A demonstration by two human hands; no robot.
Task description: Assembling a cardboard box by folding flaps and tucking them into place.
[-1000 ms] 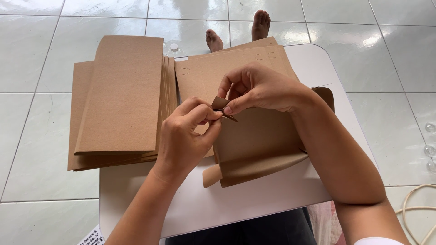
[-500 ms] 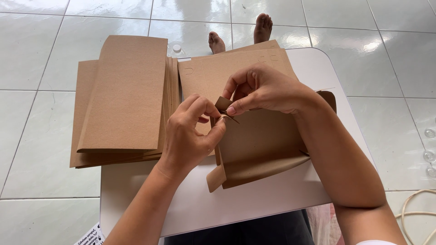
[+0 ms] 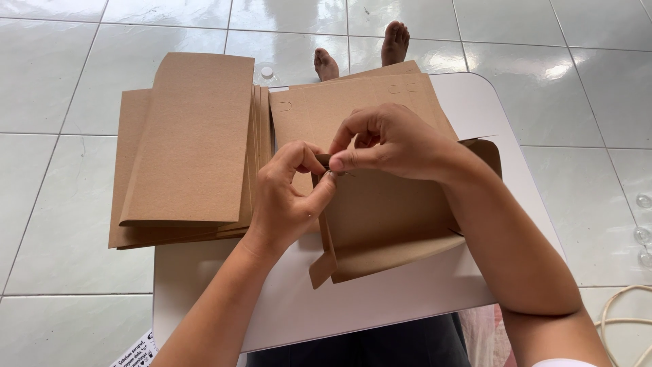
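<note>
A small flap of a brown cardboard box blank (image 3: 380, 224) is pinched between the fingertips of the left hand (image 3: 288, 197) and the right hand (image 3: 390, 143), which are pressed together above it. The blank is lying half-folded on the white table (image 3: 407, 299). A stack of flat cardboard blanks (image 3: 187, 149) is seen just beside it on the left, overhanging the table's edge above the tiled floor (image 3: 61, 81).

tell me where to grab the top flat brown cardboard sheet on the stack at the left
Probably best by its near short edge, coming from the person's side. The top flat brown cardboard sheet lies flat and lengthwise away on the stack of brown cardboard sheets, so no face is free to pinch, but that near edge looks slightly raised, letting fingertips slip under.
</note>
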